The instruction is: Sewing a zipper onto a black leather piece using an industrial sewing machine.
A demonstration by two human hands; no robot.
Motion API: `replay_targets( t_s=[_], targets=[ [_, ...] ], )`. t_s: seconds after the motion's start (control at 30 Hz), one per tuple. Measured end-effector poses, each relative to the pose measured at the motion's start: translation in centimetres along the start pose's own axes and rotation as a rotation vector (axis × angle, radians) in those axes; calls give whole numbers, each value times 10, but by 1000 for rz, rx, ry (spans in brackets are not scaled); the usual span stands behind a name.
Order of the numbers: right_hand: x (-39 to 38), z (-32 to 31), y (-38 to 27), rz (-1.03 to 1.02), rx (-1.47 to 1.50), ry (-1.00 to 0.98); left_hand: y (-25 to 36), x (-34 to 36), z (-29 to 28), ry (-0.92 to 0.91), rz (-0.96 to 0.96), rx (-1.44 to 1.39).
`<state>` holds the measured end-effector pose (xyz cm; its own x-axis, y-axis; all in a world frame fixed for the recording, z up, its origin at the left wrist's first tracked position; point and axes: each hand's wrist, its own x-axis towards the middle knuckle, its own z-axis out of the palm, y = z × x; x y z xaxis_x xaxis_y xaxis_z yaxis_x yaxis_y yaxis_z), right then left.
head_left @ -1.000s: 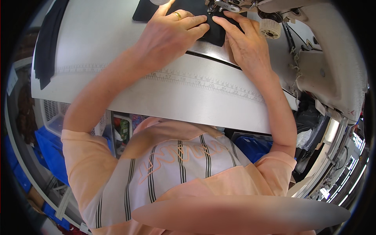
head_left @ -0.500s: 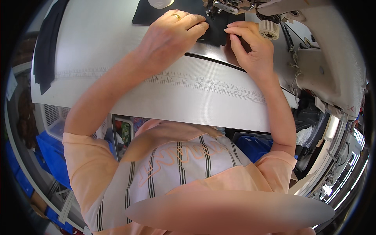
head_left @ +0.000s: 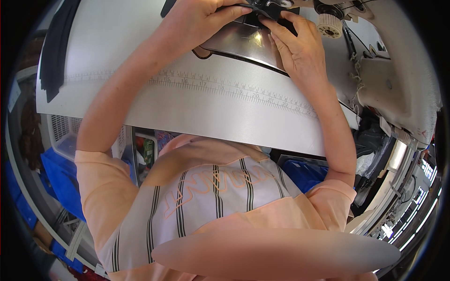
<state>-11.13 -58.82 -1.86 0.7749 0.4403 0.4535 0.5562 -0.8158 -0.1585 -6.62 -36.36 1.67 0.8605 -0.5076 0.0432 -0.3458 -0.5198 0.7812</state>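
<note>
Black fabric (head_left: 268, 11) lies at the top edge, beside the metal parts under the sewing machine's head (head_left: 282, 3). My left hand (head_left: 199, 18) pinches a raised edge of it between thumb and fingers. Close by on the right, my right hand (head_left: 300, 44) has its thumb and fingertips closed on the fabric too. Both hands are within a short span of the presser foot area, which is partly cut off by the frame. A shiny metal plate (head_left: 234, 41) shows below the fabric.
A white table (head_left: 197, 105) with a printed ruler scale spans the front. Black fabric strips (head_left: 58, 51) hang over its left side. The machine body (head_left: 398, 93) and a ribbed knob (head_left: 329, 25) stand right. A white basket (head_left: 63, 136) and blue bins (head_left: 61, 180) sit below.
My left hand went from lying over the fabric to pinching its edge, farther up. My right fingers moved in onto the fabric. The fabric's near part lifted, baring more metal plate.
</note>
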Motion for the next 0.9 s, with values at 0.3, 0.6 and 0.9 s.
replay_targets(
  t_s=[0.3,0.6,0.9],
  targets=[
    [-10,-1,10,122,83,-43,-37,1,22,149,661,658],
    [-7,1,14,49,125,72,-35,-7,31,292,681,665],
    [2,0,2,-59,-7,-57,-39,-9,35,267,607,548]
  ],
)
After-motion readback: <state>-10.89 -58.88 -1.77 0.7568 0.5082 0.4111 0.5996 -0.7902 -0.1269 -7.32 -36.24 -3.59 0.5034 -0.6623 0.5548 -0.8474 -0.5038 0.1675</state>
